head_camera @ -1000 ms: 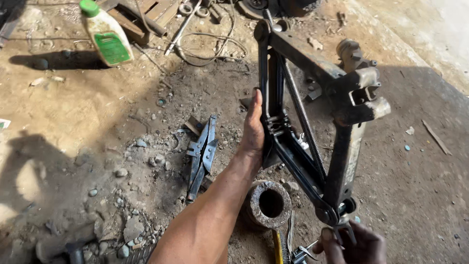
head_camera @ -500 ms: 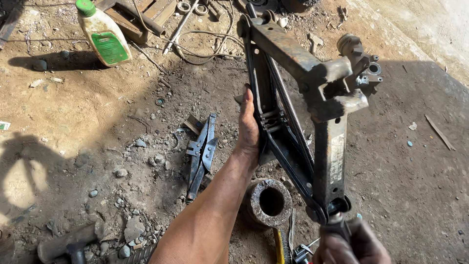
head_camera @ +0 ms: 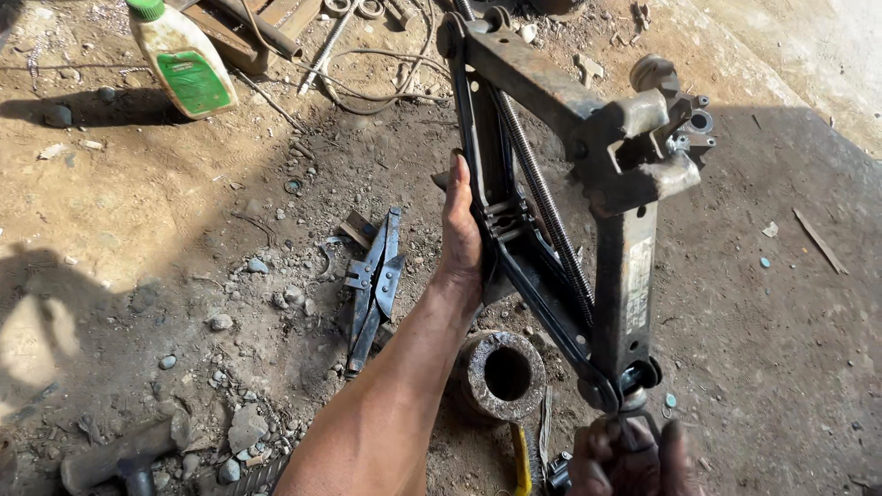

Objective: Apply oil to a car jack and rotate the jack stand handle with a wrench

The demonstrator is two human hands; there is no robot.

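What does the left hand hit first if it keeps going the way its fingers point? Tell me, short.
The left hand points up the picture along the black scissor jack's arm. Straight on, it would probably meet the jack's top hinge first; depth is unclear.

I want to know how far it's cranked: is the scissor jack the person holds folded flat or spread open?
Spread open. The scissor jack has its arms standing in a wide diamond, with the threaded screw showing across the gap. The left hand grips one side.

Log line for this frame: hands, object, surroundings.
left hand: grips scissor jack frame | right hand: on jack's screw end | ground: metal sleeve, bottle
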